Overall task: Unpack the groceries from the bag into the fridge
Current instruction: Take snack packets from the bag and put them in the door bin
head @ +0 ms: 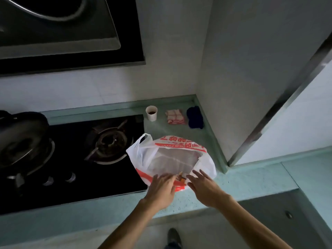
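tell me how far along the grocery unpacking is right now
Nothing looks done yet: the plastic bag still sits on the counter beside the stove, with a flat package showing through it. In hand: the left hand and right hand are both at the bag's near edge, by something orange there. Left: taking the items out and putting them away; no fridge is clearly in view.

a white and red plastic bag (170,159) lies on the green counter (242,178) beside the black gas hob (80,150). the left hand (161,189) grips its near edge; the right hand (204,187) rests spread-fingered on it. behind stand a paper cup (151,113), a folded cloth (175,117) and a dark blue rag (195,117).
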Motion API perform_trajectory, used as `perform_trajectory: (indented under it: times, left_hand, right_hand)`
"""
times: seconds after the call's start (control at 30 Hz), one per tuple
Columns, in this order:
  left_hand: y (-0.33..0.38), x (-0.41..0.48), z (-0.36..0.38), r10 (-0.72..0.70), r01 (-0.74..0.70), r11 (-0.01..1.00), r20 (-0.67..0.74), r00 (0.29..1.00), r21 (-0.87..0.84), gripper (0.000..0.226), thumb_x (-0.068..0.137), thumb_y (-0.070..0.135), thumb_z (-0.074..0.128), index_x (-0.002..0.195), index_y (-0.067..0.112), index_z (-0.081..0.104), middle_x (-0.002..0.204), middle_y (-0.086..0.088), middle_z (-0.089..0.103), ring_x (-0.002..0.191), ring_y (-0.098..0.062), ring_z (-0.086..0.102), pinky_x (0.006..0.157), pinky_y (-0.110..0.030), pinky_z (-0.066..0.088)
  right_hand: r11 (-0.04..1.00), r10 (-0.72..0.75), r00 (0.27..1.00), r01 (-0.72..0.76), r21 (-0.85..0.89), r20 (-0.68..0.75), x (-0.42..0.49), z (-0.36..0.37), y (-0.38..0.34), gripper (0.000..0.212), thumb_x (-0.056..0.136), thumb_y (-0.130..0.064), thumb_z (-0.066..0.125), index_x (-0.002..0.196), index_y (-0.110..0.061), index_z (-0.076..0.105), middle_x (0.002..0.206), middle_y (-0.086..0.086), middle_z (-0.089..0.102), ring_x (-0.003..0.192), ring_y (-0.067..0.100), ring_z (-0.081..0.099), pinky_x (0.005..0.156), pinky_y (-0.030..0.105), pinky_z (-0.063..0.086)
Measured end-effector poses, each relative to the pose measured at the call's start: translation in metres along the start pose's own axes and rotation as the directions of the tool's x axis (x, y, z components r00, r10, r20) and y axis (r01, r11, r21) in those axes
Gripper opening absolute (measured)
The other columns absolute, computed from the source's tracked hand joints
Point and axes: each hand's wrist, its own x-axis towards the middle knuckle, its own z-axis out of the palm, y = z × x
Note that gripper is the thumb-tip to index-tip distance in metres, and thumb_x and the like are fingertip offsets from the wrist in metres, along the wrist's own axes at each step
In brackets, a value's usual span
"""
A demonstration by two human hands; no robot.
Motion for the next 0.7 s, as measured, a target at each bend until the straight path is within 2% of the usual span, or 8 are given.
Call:
perform_trajectory:
  times: [0.1, 0.23, 0.3, 0.37, 0.5, 0.57, 0.63, 0.7]
  left_hand:
    - [-0.009, 0.008, 0.019, -0.034, 0.035, 0.999, 0.072, 0.997, -0.015, 0.032, 0.101, 0.032, 0.037, 0.098, 0.017, 0.065, 0.099, -0.001, 0.071, 0.091, -0.021, 0.065, 0.092, -0.04, 0.047]
    - [-0.016, 0.021, 0.03, -0.056, 0.066, 0.991, 0.092, 0.994, -0.112, 0.033, 0.104, 0.03, 0.039, 0.093, 0.012, 0.065, 0.091, -0.001, 0.069, 0.077, -0.014, 0.062, 0.076, -0.023, 0.045]
    - [-0.018, 0.031, 0.031, -0.07, 0.084, 0.987, 0.106, 0.992, -0.139, 0.029, 0.103, 0.031, 0.043, 0.097, 0.015, 0.066, 0.091, 0.004, 0.069, 0.073, -0.007, 0.063, 0.067, -0.014, 0.042]
    - [-0.016, 0.042, 0.032, -0.075, 0.093, 0.983, 0.116, 0.99, -0.159, 0.024, 0.102, 0.032, 0.045, 0.105, 0.018, 0.065, 0.099, 0.006, 0.071, 0.079, -0.005, 0.067, 0.071, -0.014, 0.049]
    - [-0.008, 0.067, 0.034, -0.012, 0.024, 0.988, 0.079, 0.997, -0.149, 0.027, 0.099, 0.027, 0.053, 0.123, 0.019, 0.059, 0.123, 0.003, 0.064, 0.105, -0.012, 0.065, 0.094, -0.026, 0.053]
    - [-0.005, 0.081, 0.041, 0.047, -0.037, 0.994, 0.096, 0.994, -0.106, 0.037, 0.095, 0.025, 0.06, 0.131, 0.02, 0.056, 0.132, 0.001, 0.061, 0.116, -0.016, 0.06, 0.104, -0.033, 0.048]
    - [0.0, 0.092, 0.049, 0.116, -0.107, 0.991, 0.124, 0.985, -0.082, 0.04, 0.092, 0.023, 0.065, 0.131, 0.02, 0.056, 0.13, 0.0, 0.063, 0.114, -0.018, 0.063, 0.103, -0.036, 0.05]
    - [0.003, 0.098, 0.055, 0.186, -0.181, 0.982, 0.145, 0.972, -0.049, 0.028, 0.094, 0.019, 0.063, 0.121, 0.017, 0.061, 0.114, -0.002, 0.07, 0.094, -0.017, 0.069, 0.091, -0.032, 0.057]
  right_hand:
    - [0.998, 0.053, 0.994, -0.056, 0.026, 0.091, 0.002, 0.003, 0.019, 0.041, 0.104, -0.037, 0.031, 0.142, -0.023, 0.041, 0.14, -0.001, 0.055, 0.13, 0.019, 0.051, 0.117, 0.038, 0.031]
    - [0.978, 0.167, 0.984, -0.174, 0.113, 0.067, 0.012, 0.001, 0.03, 0.033, 0.101, -0.039, 0.042, 0.133, -0.03, 0.044, 0.119, -0.002, 0.064, 0.105, 0.019, 0.064, 0.089, 0.032, 0.057]
    - [0.947, 0.262, 0.964, -0.266, 0.181, 0.043, 0.021, 0.003, 0.03, 0.024, 0.098, -0.037, 0.048, 0.121, -0.03, 0.049, 0.1, -0.002, 0.066, 0.093, 0.021, 0.068, 0.079, 0.034, 0.06]
    - [0.952, 0.265, 0.958, -0.279, 0.128, 0.111, 0.032, 0.001, 0.033, 0.028, 0.098, -0.027, 0.045, 0.125, -0.023, 0.051, 0.091, 0.001, 0.061, 0.092, 0.027, 0.067, 0.079, 0.039, 0.057]
    - [0.934, 0.351, 0.932, -0.355, 0.035, 0.087, 0.043, 0.002, 0.046, 0.044, 0.099, -0.029, 0.046, 0.142, -0.027, 0.035, 0.127, 0.004, 0.061, 0.103, 0.026, 0.066, 0.082, 0.038, 0.058]
    - [0.935, 0.355, 0.925, -0.352, -0.046, 0.139, 0.045, 0.003, 0.053, 0.048, 0.099, -0.035, 0.044, 0.145, -0.028, 0.029, 0.133, 0.004, 0.059, 0.106, 0.026, 0.066, 0.083, 0.038, 0.058]
    - [0.932, 0.36, 0.919, -0.346, -0.112, 0.161, 0.046, 0.007, 0.061, 0.05, 0.098, -0.044, 0.044, 0.144, -0.026, 0.033, 0.135, 0.002, 0.059, 0.107, 0.026, 0.067, 0.086, 0.04, 0.058]
    - [0.918, 0.393, 0.907, -0.376, -0.13, 0.152, 0.048, 0.011, 0.069, 0.05, 0.096, -0.05, 0.044, 0.138, -0.023, 0.044, 0.126, 0.001, 0.065, 0.103, 0.025, 0.069, 0.085, 0.041, 0.059]
